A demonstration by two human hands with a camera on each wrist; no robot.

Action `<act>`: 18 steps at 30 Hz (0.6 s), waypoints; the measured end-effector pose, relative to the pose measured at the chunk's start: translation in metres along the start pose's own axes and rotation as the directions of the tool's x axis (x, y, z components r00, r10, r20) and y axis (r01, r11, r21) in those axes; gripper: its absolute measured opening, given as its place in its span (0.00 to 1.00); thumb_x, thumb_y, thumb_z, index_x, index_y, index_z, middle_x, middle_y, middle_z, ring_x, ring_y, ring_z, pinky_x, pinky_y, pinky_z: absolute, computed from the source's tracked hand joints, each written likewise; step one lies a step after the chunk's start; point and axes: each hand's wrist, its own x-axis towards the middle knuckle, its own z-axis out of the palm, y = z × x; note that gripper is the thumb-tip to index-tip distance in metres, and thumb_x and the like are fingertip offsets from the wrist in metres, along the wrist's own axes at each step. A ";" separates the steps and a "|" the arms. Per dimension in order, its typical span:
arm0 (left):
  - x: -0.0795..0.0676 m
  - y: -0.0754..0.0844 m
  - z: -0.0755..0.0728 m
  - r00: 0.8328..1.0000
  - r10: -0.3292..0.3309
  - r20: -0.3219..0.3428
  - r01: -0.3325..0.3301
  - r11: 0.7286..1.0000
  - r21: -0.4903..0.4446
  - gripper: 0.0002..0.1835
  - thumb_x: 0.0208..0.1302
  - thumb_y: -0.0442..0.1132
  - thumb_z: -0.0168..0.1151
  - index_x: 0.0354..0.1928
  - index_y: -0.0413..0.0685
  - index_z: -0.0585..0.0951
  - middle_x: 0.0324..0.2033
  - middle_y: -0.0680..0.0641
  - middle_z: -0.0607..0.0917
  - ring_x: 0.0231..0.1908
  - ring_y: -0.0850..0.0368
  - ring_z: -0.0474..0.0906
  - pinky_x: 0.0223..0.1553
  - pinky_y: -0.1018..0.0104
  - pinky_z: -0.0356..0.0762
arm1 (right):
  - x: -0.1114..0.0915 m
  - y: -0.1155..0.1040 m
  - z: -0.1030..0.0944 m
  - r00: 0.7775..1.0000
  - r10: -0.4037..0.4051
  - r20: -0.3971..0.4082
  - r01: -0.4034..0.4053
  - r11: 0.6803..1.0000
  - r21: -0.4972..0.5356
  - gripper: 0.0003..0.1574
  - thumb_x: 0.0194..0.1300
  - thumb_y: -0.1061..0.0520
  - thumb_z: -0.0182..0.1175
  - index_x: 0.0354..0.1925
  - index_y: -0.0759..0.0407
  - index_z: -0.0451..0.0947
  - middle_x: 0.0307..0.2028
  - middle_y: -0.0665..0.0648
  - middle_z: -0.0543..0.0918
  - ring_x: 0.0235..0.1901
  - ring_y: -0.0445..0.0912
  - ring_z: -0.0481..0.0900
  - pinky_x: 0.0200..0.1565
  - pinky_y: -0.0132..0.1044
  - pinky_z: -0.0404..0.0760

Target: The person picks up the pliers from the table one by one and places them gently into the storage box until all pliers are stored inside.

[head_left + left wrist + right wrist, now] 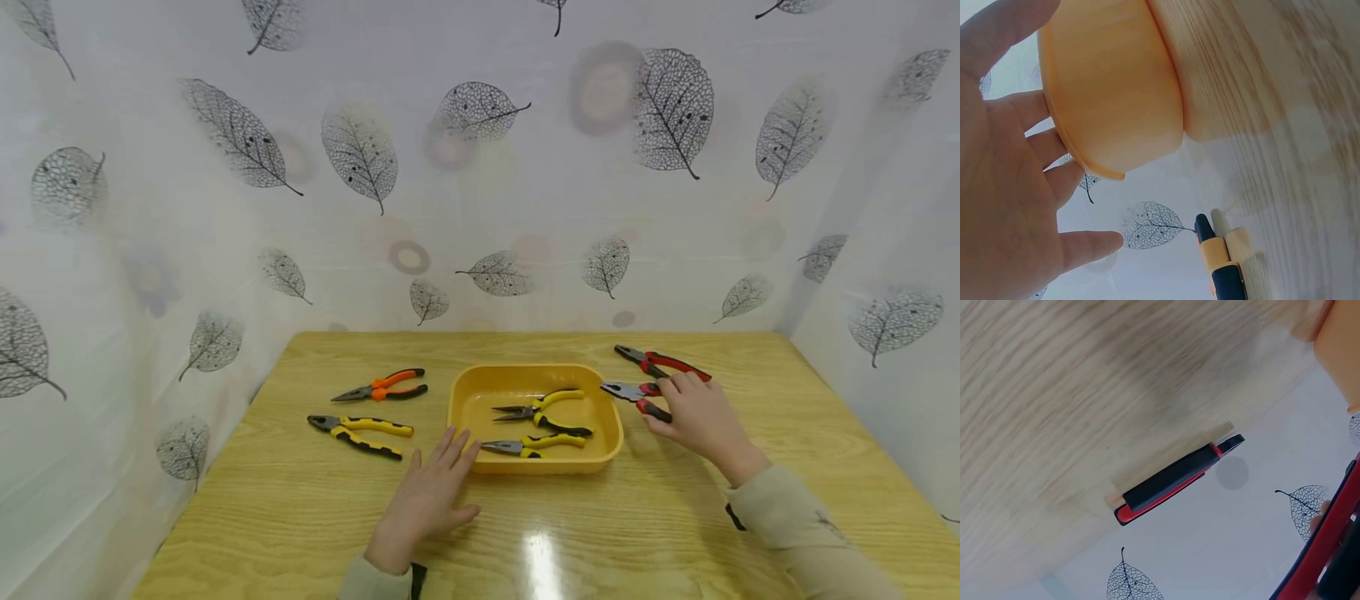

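My right hand (pixel 701 421) grips red-and-black combination pliers (pixel 621 390), jaws pointing left at the right rim of a yellow tray (pixel 611 454). Those pliers' red handle (pixel 1319 544) fills the lower right corner of the right wrist view. With fingers spread, my left hand (pixel 431 504) touches the tray's front left rim; in the left wrist view its fingers lie along the tray's edge (pixel 1116 81). Inside the tray are yellow-and-black long-nose pliers (pixel 534 412) with spread handles, and a second pair of long-nose pliers (pixel 517 447) in front of them.
Left of the tray lie orange-and-black long-nose pliers (pixel 378 388) and yellow-and-black combination pliers (pixel 352 429). Another red-and-black pair of pliers (pixel 652 361) lies behind my right hand. A leaf-patterned curtain (pixel 480 200) borders the wooden table (pixel 600 533) at the back and sides.
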 end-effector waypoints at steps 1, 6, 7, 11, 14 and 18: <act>0.000 0.000 0.000 1.000 0.001 -0.001 -0.001 1.000 0.000 0.44 0.51 0.58 0.60 0.66 0.48 0.56 0.65 0.44 0.54 0.65 0.48 0.43 0.51 0.35 0.55 | 0.000 -0.001 0.000 1.000 -0.002 -0.004 0.002 1.000 -0.002 0.29 0.39 0.42 0.67 0.29 0.64 0.73 0.25 0.59 0.71 0.28 0.54 0.70 0.22 0.48 0.68; 0.000 0.000 -0.001 1.000 0.004 0.003 -0.004 1.000 0.004 0.44 0.51 0.59 0.60 0.66 0.48 0.56 0.65 0.44 0.54 0.65 0.48 0.43 0.51 0.35 0.55 | 0.003 -0.005 0.001 1.000 -0.010 -0.011 0.010 1.000 0.001 0.29 0.40 0.42 0.66 0.31 0.65 0.74 0.25 0.59 0.72 0.26 0.54 0.71 0.23 0.48 0.69; 0.000 0.000 0.000 1.000 0.004 0.003 -0.004 1.000 0.005 0.44 0.51 0.59 0.60 0.66 0.48 0.56 0.65 0.44 0.54 0.65 0.48 0.43 0.51 0.35 0.55 | 0.003 -0.006 0.001 1.000 -0.016 -0.015 0.016 1.000 -0.001 0.29 0.40 0.42 0.66 0.31 0.66 0.74 0.25 0.60 0.72 0.26 0.54 0.71 0.23 0.49 0.69; 0.001 0.000 0.000 1.000 0.004 0.004 -0.004 1.000 0.004 0.44 0.51 0.59 0.60 0.66 0.48 0.56 0.65 0.44 0.54 0.65 0.48 0.43 0.51 0.35 0.55 | 0.007 -0.012 -0.001 0.999 -0.033 -0.025 0.032 0.999 -0.008 0.30 0.40 0.42 0.66 0.32 0.67 0.75 0.25 0.61 0.74 0.27 0.55 0.73 0.25 0.49 0.73; 0.001 -0.001 0.000 1.000 0.004 0.002 -0.004 1.000 0.006 0.44 0.50 0.59 0.60 0.66 0.48 0.56 0.65 0.44 0.54 0.65 0.48 0.43 0.51 0.35 0.55 | 0.010 -0.017 -0.002 0.999 -0.040 -0.031 0.040 0.999 -0.004 0.31 0.39 0.43 0.67 0.32 0.67 0.75 0.27 0.62 0.76 0.28 0.56 0.74 0.25 0.50 0.74; 0.001 -0.001 0.001 1.000 0.005 0.002 -0.005 1.000 0.007 0.45 0.50 0.59 0.60 0.66 0.48 0.56 0.65 0.44 0.54 0.65 0.48 0.43 0.51 0.35 0.55 | 0.013 -0.024 -0.002 0.999 -0.037 -0.026 0.038 0.999 0.023 0.33 0.40 0.42 0.68 0.33 0.68 0.75 0.29 0.63 0.76 0.31 0.57 0.74 0.28 0.51 0.73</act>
